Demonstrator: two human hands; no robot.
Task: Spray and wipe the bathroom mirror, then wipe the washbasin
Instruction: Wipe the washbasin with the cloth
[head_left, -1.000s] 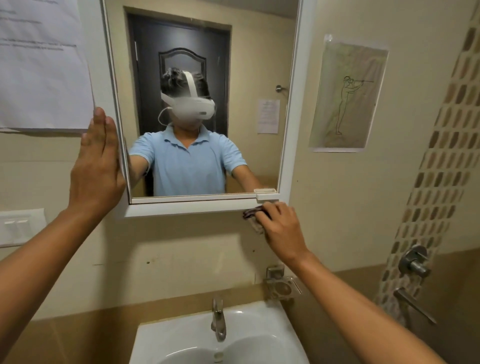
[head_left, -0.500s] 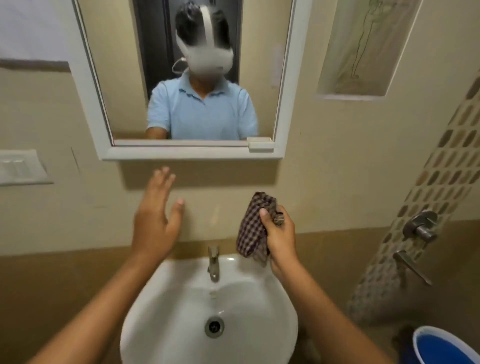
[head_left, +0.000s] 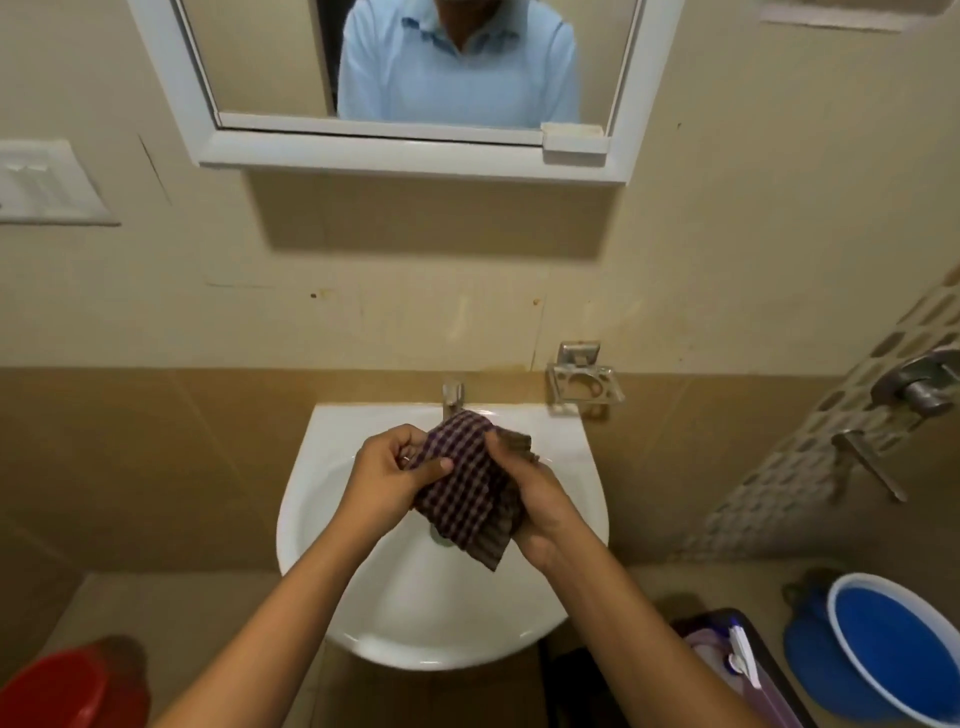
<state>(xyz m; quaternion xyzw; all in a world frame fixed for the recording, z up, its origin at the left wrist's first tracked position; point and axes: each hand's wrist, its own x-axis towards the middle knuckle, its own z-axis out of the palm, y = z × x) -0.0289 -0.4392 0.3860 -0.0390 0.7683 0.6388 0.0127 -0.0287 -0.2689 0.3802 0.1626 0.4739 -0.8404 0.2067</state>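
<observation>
A dark checked cloth (head_left: 466, 488) hangs bunched above the white washbasin (head_left: 332, 525). My left hand (head_left: 392, 480) grips its left edge with the thumb pressed on the fabric. My right hand (head_left: 535, 501) holds its right side, fingers curled round the folds. The cloth hides most of the tap (head_left: 453, 392) and the drain. The white-framed mirror (head_left: 270, 62) is on the wall above and reflects a person in a light blue shirt.
A metal soap holder (head_left: 584, 382) is fixed right of the tap. Shower taps (head_left: 914, 389) jut from the tiled wall at right. On the floor stand a blue bucket (head_left: 898, 654), a red container (head_left: 67, 686) and a dark bin (head_left: 748, 670). A switch plate (head_left: 47, 182) sits at left.
Both hands came down from the mirror frame to above the basin. My left hand, open before, has taken hold of the cloth that my right hand carried. The view has tilted downward.
</observation>
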